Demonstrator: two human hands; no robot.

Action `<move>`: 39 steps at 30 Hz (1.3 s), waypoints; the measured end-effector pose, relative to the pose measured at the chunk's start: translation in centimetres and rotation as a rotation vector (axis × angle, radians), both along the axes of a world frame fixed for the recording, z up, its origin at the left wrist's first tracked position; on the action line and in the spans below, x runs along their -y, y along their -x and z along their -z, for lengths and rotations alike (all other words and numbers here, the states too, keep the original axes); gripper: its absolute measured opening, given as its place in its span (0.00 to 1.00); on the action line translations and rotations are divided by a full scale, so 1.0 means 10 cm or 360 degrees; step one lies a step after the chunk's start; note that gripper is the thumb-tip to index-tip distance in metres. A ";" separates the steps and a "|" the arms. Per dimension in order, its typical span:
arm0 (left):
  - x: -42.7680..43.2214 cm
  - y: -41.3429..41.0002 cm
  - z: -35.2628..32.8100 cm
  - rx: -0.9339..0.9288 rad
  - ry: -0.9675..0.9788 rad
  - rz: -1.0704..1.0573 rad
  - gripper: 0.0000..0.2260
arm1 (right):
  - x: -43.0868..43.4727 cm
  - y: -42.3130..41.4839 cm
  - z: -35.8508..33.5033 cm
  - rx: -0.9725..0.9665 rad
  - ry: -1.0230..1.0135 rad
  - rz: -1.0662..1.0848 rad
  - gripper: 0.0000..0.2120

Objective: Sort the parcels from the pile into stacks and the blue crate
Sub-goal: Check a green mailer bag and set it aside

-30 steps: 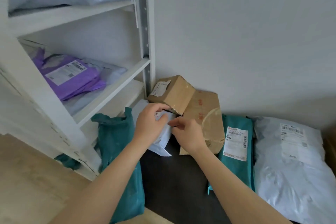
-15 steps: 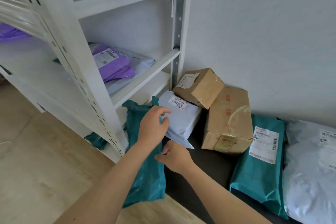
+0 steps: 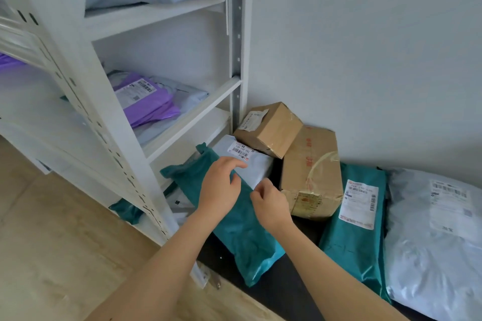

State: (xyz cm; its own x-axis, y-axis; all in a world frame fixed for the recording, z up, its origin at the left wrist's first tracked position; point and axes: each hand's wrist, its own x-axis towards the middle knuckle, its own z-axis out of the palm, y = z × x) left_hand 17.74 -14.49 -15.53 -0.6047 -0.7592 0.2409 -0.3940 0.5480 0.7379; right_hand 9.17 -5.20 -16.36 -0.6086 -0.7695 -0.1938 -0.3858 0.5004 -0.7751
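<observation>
Parcels sit piled in the corner by the wall: small cardboard box leans on a larger cardboard box, white mailer touches the small box's front, and a teal mailer lies just beside it, running toward us. Labelled teal mailer and big grey mailer lie to the right, all on a dark mat. White rack crowds the left side, purple mailer on its shelf. Left hand: we see its fingers loosely apart over the white mailer's label edge, gripping nothing. Right hand: fingers are curled at the white mailer's near corner; we can't tell if they pinch it.
</observation>
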 end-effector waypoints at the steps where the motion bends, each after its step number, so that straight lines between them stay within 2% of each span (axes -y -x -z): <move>1: -0.03 0.04 -0.01 0.0017 0.0006 0.0028 0.17 | -0.04 0.06 -0.05 -0.0013 0.0016 -0.0006 0.06; 5: -0.16 0.18 -0.08 0.0078 0.0080 0.0157 0.20 | -0.20 0.30 -0.21 0.0001 0.0063 -0.0028 0.05; 8: -0.24 0.27 -0.09 0.0116 0.0141 0.0274 0.21 | -0.29 0.46 -0.31 -0.0075 -0.0017 -0.0073 0.05; 12: -0.38 0.45 -0.12 0.0048 0.0231 0.0344 0.20 | -0.48 0.70 -0.45 -0.0100 -0.0057 0.0004 0.05; 15: -0.51 0.59 -0.24 -0.0121 0.0297 0.0322 0.17 | -0.64 0.84 -0.58 -0.0093 0.0067 0.0095 0.05; 17: -0.57 0.70 -0.34 -0.0300 0.0453 0.0197 0.16 | -0.75 0.95 -0.66 -0.0121 0.0178 0.0204 0.05; 19: -0.62 0.79 -0.44 -0.0500 0.0533 0.0009 0.17 | -0.84 1.05 -0.74 -0.0138 0.0271 0.0339 0.06; 21: -0.69 0.87 -0.52 -0.0658 0.0447 -0.0148 0.21 | -0.95 1.15 -0.80 -0.0097 0.0362 0.0457 0.06; 25: -0.86 1.05 -0.58 -0.0956 -0.0079 -0.0495 0.33 | -1.15 1.30 -0.93 0.0041 0.0495 0.0629 0.07; 28: -0.96 1.16 -0.63 -0.1243 -0.0860 -0.0583 0.41 | -1.28 1.41 -0.98 0.0218 0.0566 0.0758 0.07; 33: -1.01 1.33 -0.60 -0.1460 -0.2094 -0.0193 0.32 | -1.51 1.55 -1.03 0.0562 0.0588 0.0934 0.09; 36: -1.08 1.44 -0.62 -0.1367 -0.2251 0.0088 0.29 | -1.64 1.63 -1.05 0.0780 0.0561 0.0981 0.07; 39: -1.19 1.52 -0.68 -0.1245 -0.2315 0.0408 0.28 | -1.72 1.66 -1.05 0.0905 0.0506 0.0969 0.10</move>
State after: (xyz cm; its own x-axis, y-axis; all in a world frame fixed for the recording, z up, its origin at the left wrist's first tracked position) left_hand 2.50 -2.59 -8.78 -0.8226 -0.5133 -0.2446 0.2759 -0.7365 0.6176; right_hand -7.43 12.03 -5.82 -0.8063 -0.4132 -0.4234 0.3620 0.2215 -0.9055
